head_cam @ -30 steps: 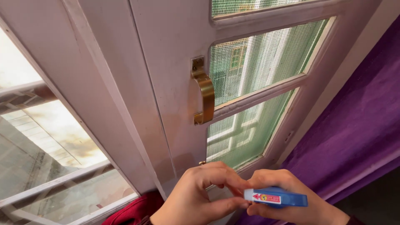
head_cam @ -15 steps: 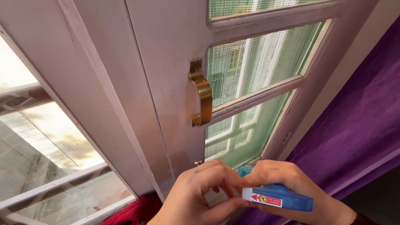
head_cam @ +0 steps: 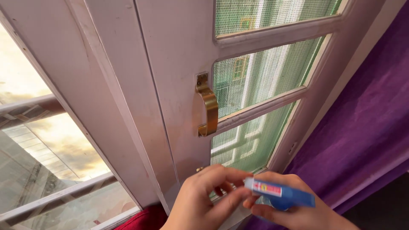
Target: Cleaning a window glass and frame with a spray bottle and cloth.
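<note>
The right hand (head_cam: 294, 208) holds a small blue plastic tube with a white end and a red and yellow label (head_cam: 279, 194), wrapped from below and from the far side, so the tube lies almost level, a little tilted, with its white end pointing to the left. The left hand (head_cam: 200, 200) comes from the left, and its thumb and first fingers (head_cam: 232, 175) are closed on that white end in a pinch. Whether this end is a cap or the nozzle itself I cannot tell, because the fingertips cover it.

To do this step well, I think the right hand should keep the body of the tube firm but not squeeze it, because pressure on the soft middle could push the content out. The left fingers should turn or pull only the white end, in line with the tube, and away from the purple velvet curtain (head_cam: 366, 119) on the right.

Both hands are low and near in the scene, below the brass door handle (head_cam: 207, 106) of the pale wooden door with green mesh panes (head_cam: 179, 55). The tube is well apart from the handle. A red cloth (head_cam: 145, 217) shows at the near edge, just left of the left hand.
</note>
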